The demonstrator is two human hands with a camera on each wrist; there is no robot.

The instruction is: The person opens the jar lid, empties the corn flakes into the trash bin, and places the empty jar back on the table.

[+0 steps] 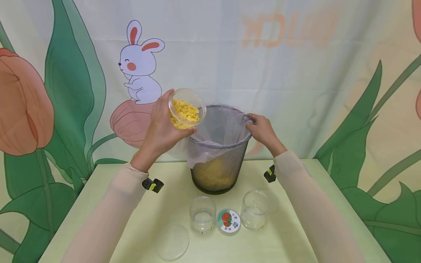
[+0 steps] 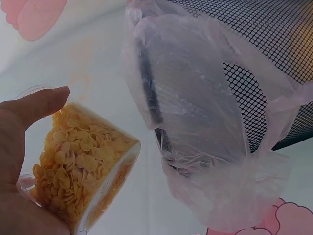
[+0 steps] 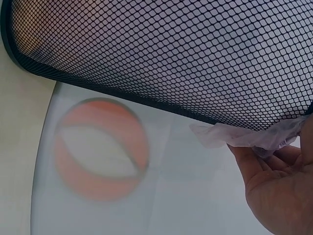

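Note:
My left hand holds a clear jar of yellow flakes, tilted with its mouth toward the bin. In the left wrist view the flakes fill much of the jar, and the thumb lies along its side. A black mesh trash bin stands on the table, lined with a thin translucent bag folded over the rim. Yellow contents show through the lower mesh. On the bin's right side, my right hand grips the rim and bag edge; bag film shows at its fingers in the right wrist view.
In front of the bin are two clear jars, a left one and a right one. Between them lies a round lid with a tomato picture. A clear lid rests nearer on the left. Behind the table hangs a printed cloth.

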